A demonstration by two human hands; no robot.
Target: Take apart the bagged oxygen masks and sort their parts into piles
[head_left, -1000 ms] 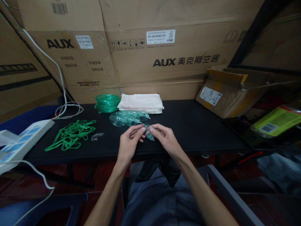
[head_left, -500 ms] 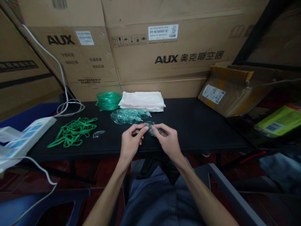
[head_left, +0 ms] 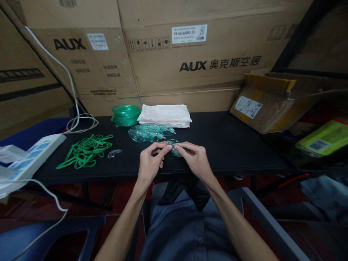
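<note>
Near the front edge of the black table, both hands pinch a small, clear green-tinted oxygen mask (head_left: 175,151). My left hand (head_left: 151,160) grips its left side between thumb and fingers. At its right side, the thumb and fingertips of my right hand (head_left: 195,158) are closed on it. The fingers cover much of the mask. Just behind lie several similar oxygen masks (head_left: 146,133), overlapping in a row with their connectors pointing right. A tangle of green elastic straps (head_left: 88,150) is on the left, with a few small clear plastic pieces (head_left: 114,153) beside it.
Coiled green tubing (head_left: 125,115) and a stack of white packets (head_left: 164,115) stand along the back, before large cardboard boxes (head_left: 152,76). A white power strip (head_left: 34,159) with cables is at the left. An opened carton (head_left: 265,105) sits at the right.
The view has shifted very slightly. Both hands keep their pinch on the mask in nearly the same place, with only small finger movement.
</note>
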